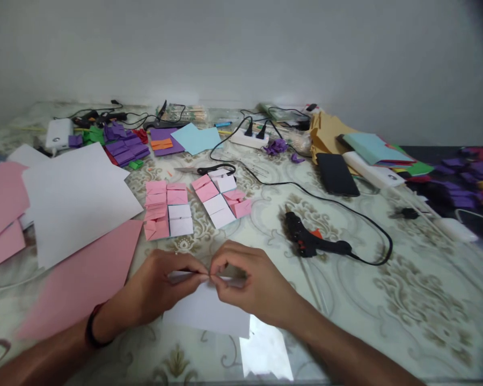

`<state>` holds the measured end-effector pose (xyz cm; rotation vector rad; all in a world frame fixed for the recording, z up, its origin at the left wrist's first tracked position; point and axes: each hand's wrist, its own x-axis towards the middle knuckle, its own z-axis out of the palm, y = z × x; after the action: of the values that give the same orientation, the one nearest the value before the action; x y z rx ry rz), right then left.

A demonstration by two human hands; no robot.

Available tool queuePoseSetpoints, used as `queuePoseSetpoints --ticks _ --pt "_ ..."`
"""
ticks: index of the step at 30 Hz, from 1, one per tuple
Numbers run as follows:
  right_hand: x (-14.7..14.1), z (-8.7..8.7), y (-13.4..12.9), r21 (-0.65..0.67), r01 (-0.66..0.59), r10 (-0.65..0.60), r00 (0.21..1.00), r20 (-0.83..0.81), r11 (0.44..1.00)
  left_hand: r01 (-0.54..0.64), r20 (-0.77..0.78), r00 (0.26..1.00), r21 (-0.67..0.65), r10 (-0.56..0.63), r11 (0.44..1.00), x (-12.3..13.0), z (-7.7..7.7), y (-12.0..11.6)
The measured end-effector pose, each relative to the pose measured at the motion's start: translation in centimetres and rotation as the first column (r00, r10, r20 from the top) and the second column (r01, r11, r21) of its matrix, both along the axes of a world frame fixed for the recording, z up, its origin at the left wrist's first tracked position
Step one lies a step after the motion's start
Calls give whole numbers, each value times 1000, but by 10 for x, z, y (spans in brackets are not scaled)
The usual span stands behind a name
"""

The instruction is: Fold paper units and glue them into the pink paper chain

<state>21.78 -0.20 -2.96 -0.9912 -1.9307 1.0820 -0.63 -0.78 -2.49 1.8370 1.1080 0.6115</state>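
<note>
A sheet of white paper (209, 313) lies in front of me, with its far edge pinched between both hands. My left hand (163, 281) wears a dark wristband at the wrist and closes thumb and forefinger on that edge. Fingertip to fingertip with it, my right hand (245, 279) pinches the same edge, its fingers curled in a ring. The fingers hide part of the edge. Just beyond my hands are a pink and white folded-paper piece (180, 219) and a second folded-paper piece (218, 210).
To the right lies a black glue gun (306, 236) with its cord looping back to a white power strip (249, 138). Scissors (209, 170) and a dark phone (338, 174) lie farther back. White sheets (76, 203) and a pink sheet (84, 289) overlap at left.
</note>
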Motion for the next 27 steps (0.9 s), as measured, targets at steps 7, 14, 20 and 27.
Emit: queuePoseSetpoints --ticks 7,14,20,27 --pt "2 4 3 -65 6 -4 999 41 998 -47 -19 999 21 47 999 -4 6 3" --pt "41 24 26 -44 143 -139 986 93 989 -228 4 974 25 228 973 -26 22 24" --pt "33 22 22 34 187 -188 981 40 982 -204 -5 979 -45 204 978 -17 13 18" --pt "5 7 8 -74 52 -48 997 55 996 -120 61 990 -150 130 981 -4 8 6"
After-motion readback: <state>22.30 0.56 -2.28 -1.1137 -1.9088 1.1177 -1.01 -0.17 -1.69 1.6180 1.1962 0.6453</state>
